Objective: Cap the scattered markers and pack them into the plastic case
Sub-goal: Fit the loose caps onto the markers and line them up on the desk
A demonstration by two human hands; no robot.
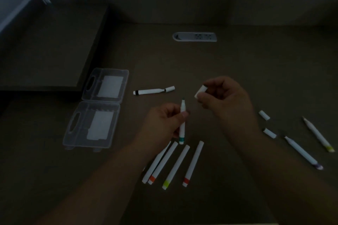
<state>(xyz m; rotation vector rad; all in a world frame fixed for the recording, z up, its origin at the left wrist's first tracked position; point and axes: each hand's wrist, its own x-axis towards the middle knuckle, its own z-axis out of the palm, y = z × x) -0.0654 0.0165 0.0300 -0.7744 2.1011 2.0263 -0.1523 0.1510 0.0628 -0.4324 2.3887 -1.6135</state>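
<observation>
Capping partly done: four capped markers (pixel 175 164) lie grouped, left hand (pixel 164 120) grips an uncapped teal-banded marker (pixel 182 122), right hand (pixel 225 97) pinches its cap (pixel 200 91), three more markers uncapped, plastic case (pixel 98 109) open with no markers inside.

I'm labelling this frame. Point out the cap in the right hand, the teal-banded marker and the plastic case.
cap (pixel 200 91): head view, middle of its white body.
teal-banded marker (pixel 182 127): head view, mid barrel.
plastic case (pixel 87 143): head view, near rim.
</observation>
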